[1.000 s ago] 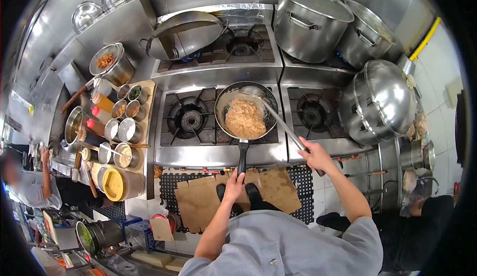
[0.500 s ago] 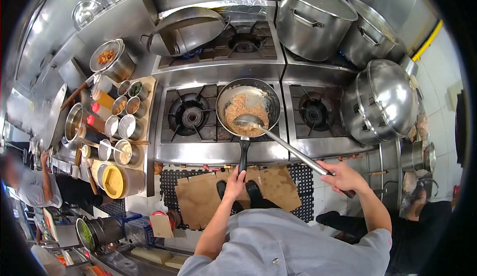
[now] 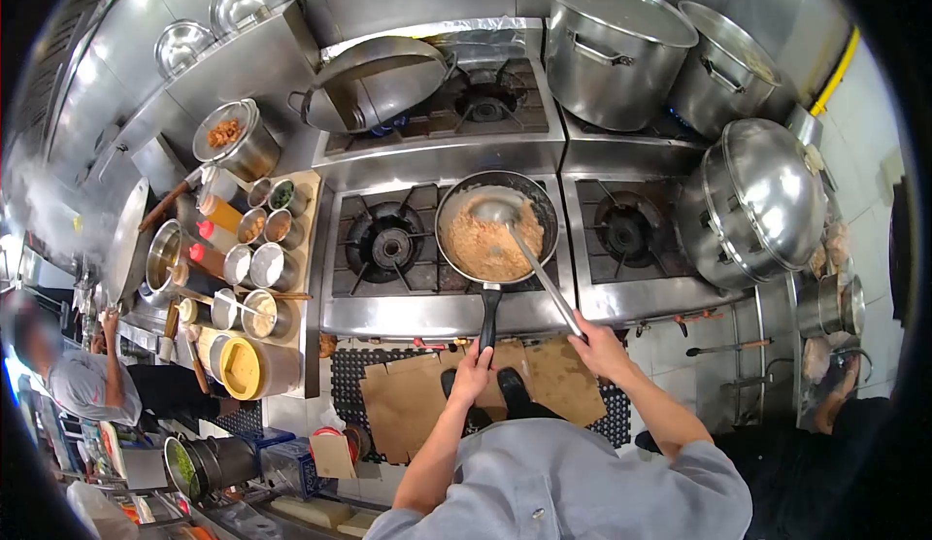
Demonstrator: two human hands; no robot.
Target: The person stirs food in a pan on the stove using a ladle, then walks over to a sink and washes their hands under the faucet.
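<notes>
A frying pan (image 3: 452, 247) sits on the front middle burner, holding a thick orange-brown mixture (image 3: 485, 253). My left hand (image 3: 473, 373) is closed round the end of the pan's black handle (image 3: 488, 321). My right hand (image 3: 599, 349) grips the long metal handle of a ladle (image 3: 549, 280). The ladle's bowl rests in the mixture, toward the far side of the pan. Pale residue coats part of the pan's inner wall.
Two large stockpots (image 3: 621, 64) stand behind to the right, beside a domed steel lid (image 3: 772, 190). An empty wok (image 3: 388, 84) leans on the back burner. Sauce bottles and metal cups (image 3: 275, 268) crowd the left counter. Another person (image 3: 92, 380) stands at far left.
The ladle's bowl has moved from the near part of the pan to the far side. My right hand has shifted left, nearer the pan. My left hand keeps holding the pan handle.
</notes>
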